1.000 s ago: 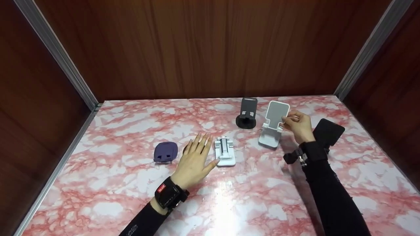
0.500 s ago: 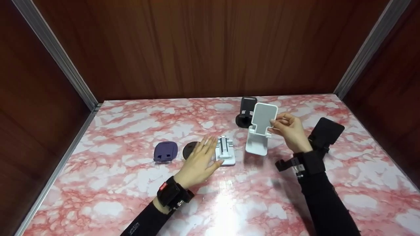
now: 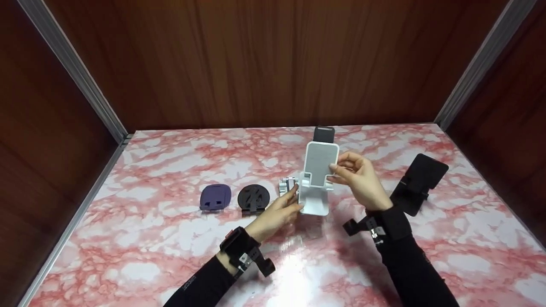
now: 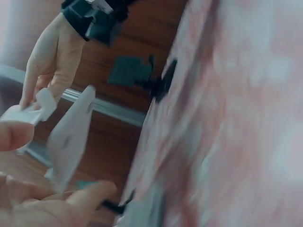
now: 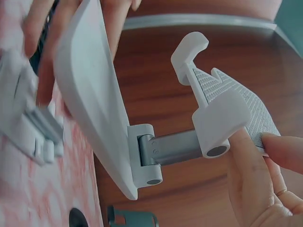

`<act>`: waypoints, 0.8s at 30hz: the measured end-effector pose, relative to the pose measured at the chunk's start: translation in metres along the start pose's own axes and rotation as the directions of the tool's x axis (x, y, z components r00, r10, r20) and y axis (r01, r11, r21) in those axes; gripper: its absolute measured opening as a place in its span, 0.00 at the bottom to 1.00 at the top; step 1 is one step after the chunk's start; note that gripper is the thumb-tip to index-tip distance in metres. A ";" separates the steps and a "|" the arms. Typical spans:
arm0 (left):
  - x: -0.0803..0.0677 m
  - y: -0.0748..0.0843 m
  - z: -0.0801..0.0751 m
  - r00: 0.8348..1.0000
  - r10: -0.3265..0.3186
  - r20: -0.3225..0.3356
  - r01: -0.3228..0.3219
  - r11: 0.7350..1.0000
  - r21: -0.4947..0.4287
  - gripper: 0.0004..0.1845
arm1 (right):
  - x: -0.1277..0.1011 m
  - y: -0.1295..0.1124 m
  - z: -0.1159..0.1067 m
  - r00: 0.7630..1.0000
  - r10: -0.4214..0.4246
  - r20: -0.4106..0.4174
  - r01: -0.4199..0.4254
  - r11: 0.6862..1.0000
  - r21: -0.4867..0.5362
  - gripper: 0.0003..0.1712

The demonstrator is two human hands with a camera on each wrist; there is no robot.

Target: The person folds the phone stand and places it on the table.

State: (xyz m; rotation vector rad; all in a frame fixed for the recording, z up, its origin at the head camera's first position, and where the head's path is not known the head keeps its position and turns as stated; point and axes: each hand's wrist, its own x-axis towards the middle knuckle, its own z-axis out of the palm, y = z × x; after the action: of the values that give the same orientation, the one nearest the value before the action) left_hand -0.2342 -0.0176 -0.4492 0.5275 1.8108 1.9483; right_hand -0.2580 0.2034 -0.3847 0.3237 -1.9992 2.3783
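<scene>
White phone stand (image 3: pixel 316 181) held up above the bench (image 3: pixel 170 238), near its middle — back plate pinched by the right hand (image 3: pixel 357 179), fingers curled round its edge. Base gripped from below by the left hand (image 3: pixel 277 213), thumb and fingers closed on it. Beside it a folded white stand (image 3: pixel 288 186), a black round stand (image 3: pixel 254 198), a purple stand (image 3: pixel 216 197) — an open black stand (image 3: pixel 416 181) well to the right.

The white phone stand (image 3: pixel 316 181) looks like smooth matt plastic, its backrest face (image 5: pixel 236 101) finely ribbed and its hinge arm (image 5: pixel 173 146) a satin grey. The tabletop (image 3: pixel 170 238) is glossy pink marble-patterned laminate. Behind stand dark wood-grain walls (image 3: pixel 256 64) with brushed metal corner strips (image 3: pixel 72 68).
</scene>
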 end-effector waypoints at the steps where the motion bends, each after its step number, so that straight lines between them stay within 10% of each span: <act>1: 0.001 -0.001 0.001 1.000 -0.009 0.006 0.010 0.997 -0.076 0.37 | -0.001 0.000 0.002 1.000 0.001 0.008 -0.001 1.000 -0.004 0.10; 11: -0.001 -0.005 0.001 0.997 -0.037 -0.070 0.023 0.983 -0.181 0.37 | -0.004 0.005 0.014 0.998 -0.058 0.021 0.061 0.989 -0.133 0.05; 18: -0.004 -0.003 0.003 0.995 -0.049 -0.083 0.030 0.977 -0.212 0.35 | -0.002 0.010 0.015 0.996 -0.073 0.058 0.083 0.974 -0.211 0.27; 24: -0.004 -0.003 0.006 0.998 -0.039 -0.050 0.027 0.974 -0.226 0.33 | -0.002 0.008 0.011 0.993 -0.040 0.114 0.068 0.966 -0.250 0.27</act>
State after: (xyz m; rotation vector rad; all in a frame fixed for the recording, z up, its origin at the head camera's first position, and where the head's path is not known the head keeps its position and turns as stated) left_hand -0.2276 -0.0147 -0.4513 0.3714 1.5908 2.1281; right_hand -0.2552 0.1914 -0.3910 0.4996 -2.2768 2.0816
